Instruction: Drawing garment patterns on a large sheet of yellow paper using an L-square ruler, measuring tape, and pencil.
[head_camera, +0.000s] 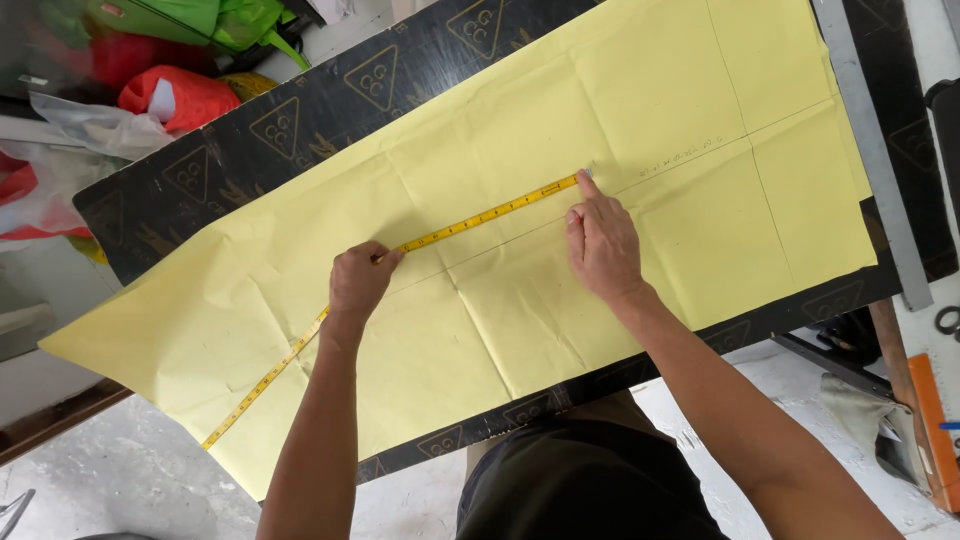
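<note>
I hold a yellow measuring tape (470, 220) stretched flat on a big sheet of pale yellow paper (520, 130), which lies over a black board serving as tabletop (300, 110). My left hand (358, 280) pinches the tape near its middle, fingers closed on it and pressing it down on the paper. My right hand (602, 245) is not clenched; its fingers are extended and the fingertip presses the tape's metal end (585, 175) on a thin pencil line. The rest of the tape runs loose to the near left and ends close to the paper's edge.

I judge the tape to be light, thin and very soft. It will not keep straight by itself, so it must be held at two points and pulled slightly tight. It seems also smooth and may slide on the paper if the pressure is weak. The paper is light, creased by folds, and probably tears or shifts easily, so I press flat and do not drag.

At the far left lie red, orange and green bags (165, 95). A long grey metal ruler (870, 150) lies at the right edge.
</note>
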